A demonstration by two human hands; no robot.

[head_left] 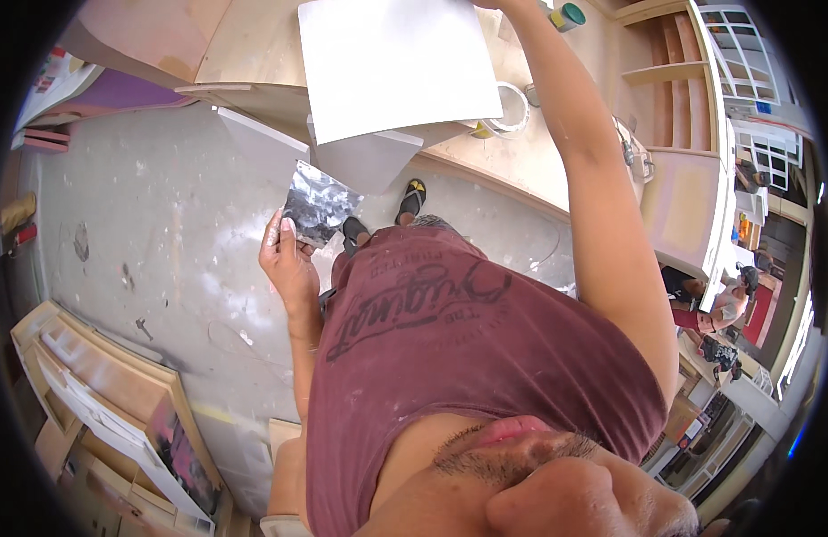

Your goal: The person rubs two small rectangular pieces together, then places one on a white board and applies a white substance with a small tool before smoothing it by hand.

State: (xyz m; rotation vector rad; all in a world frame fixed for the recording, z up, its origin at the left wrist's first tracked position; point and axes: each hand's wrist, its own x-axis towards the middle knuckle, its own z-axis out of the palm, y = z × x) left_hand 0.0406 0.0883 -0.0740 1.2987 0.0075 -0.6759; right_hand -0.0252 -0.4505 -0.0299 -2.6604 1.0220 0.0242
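Observation:
Between the fingers and thumb of my left hand (290,255) is a dark square sheet (320,204) heavily smeared with white; I cannot tell its material. It is held out above the floor at my left side, apart from the bench. My right arm stretches up to the far edge of a white flat panel (398,67), which lies across the wooden workbench and overhangs its near edge. Only a sliver of my right hand (491,4) shows at the top of the picture by the panel's far right corner. Its fingers are cut off.
Right of the panel, a white ring-shaped roll (511,109) and a green-lidded container (568,16) sit on the bench. Grey-white boards (360,159) stand below its edge. Wooden frames (110,403) lean at lower left. A shelf unit (669,80) and other people (723,309) are at right.

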